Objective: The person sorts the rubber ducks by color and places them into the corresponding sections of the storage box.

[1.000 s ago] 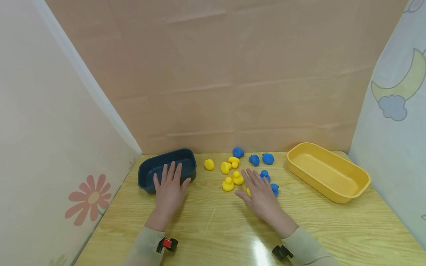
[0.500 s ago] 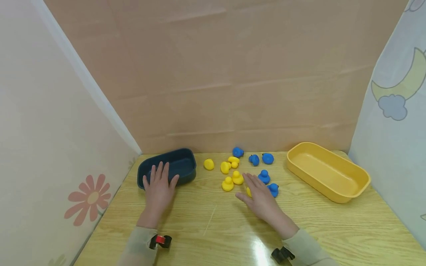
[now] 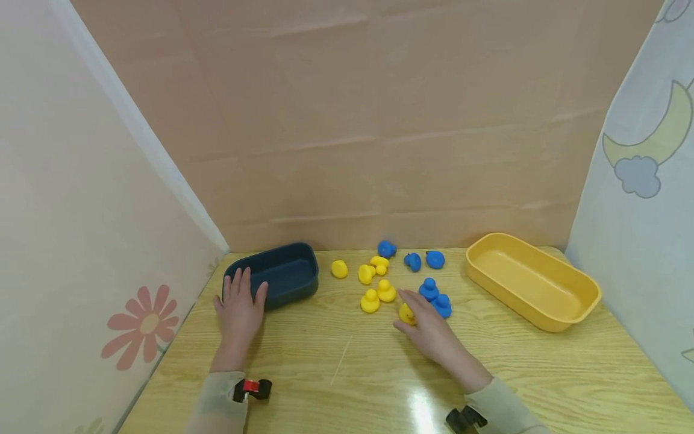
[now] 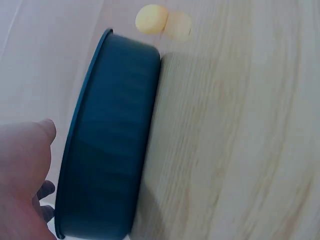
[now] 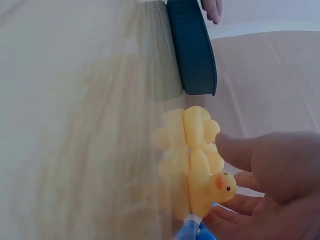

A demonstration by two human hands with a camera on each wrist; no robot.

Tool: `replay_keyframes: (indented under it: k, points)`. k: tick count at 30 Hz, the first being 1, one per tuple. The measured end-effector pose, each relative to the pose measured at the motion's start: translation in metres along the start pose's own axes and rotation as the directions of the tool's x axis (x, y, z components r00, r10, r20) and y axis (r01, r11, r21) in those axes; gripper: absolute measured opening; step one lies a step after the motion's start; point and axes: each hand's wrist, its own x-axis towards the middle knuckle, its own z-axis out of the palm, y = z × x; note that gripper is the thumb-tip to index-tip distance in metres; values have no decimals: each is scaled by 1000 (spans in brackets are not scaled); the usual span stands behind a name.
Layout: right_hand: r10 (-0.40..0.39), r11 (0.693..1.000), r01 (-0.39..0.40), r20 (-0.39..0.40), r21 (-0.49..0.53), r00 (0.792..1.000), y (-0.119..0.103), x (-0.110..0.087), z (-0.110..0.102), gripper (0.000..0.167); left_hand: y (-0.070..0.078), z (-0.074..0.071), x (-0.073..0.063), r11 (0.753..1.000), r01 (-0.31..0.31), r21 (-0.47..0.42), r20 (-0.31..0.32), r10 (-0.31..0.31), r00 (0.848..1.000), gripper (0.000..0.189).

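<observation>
My left hand, fingers spread and straight, lies over the left end of a dark blue tub. In the left wrist view the thumb is beside the tub's rim; whether the hand touches the tub I cannot tell. My right hand reaches beside a yellow rubber duck, thumb and fingers apart around it. The right wrist view shows that duck with its face toward the hand, and no clear grip on it. Two blue ducks stand just beyond the right fingers.
Several more yellow ducks and blue ducks are scattered at the table's middle and back, some tipped over. A yellow tub stands at the right. A brown backdrop closes the far edge, with pale printed walls on both sides.
My left hand has moved left along the dark blue tub, toward its left end. The right hand has drawn its fingers slightly closer around the near yellow duck, uncovering the blue ducks.
</observation>
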Motion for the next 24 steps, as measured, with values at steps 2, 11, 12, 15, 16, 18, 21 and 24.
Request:
replay_keyframes:
  k: [2, 11, 12, 15, 16, 18, 21, 24]
  points:
    - [-10, 1000, 10, -9, -11, 1000, 1, 0, 0, 67, -5, -1, 1, 1000, 14, -15, -9, -14, 1000, 72]
    - [8, 999, -9, -26, -44, 1000, 4, -1, 0, 51, -22, 4, 5, 991, 72, -112, -43, -78, 996, 70]
    - [10, 999, -12, -26, -46, 1000, 4, -1, 0, 50, -23, 5, 6, 988, 76, -135, -49, -84, 995, 69]
    - [16, 999, -17, -24, -43, 1000, 3, -1, 0, 51, -26, 6, 7, 972, 95, -213, -64, -111, 992, 68]
    - [12, 999, -13, -24, -43, 1000, 3, -2, 0, 52, -27, 6, 7, 966, 111, -235, -63, -129, 990, 68]
    - [6, 999, -7, -23, -43, 1000, 2, -3, -1, 52, -28, 7, 8, 950, 139, -278, -58, -161, 985, 68]
    - [-3, 999, 2, -26, -47, 1000, 1, -4, -2, 50, -30, 7, 8, 922, 177, -345, -42, -203, 978, 70]
    - [-3, 999, 2, -34, -52, 999, 2, -3, -2, 43, -34, 8, 8, 891, 192, -412, -44, -230, 972, 71]
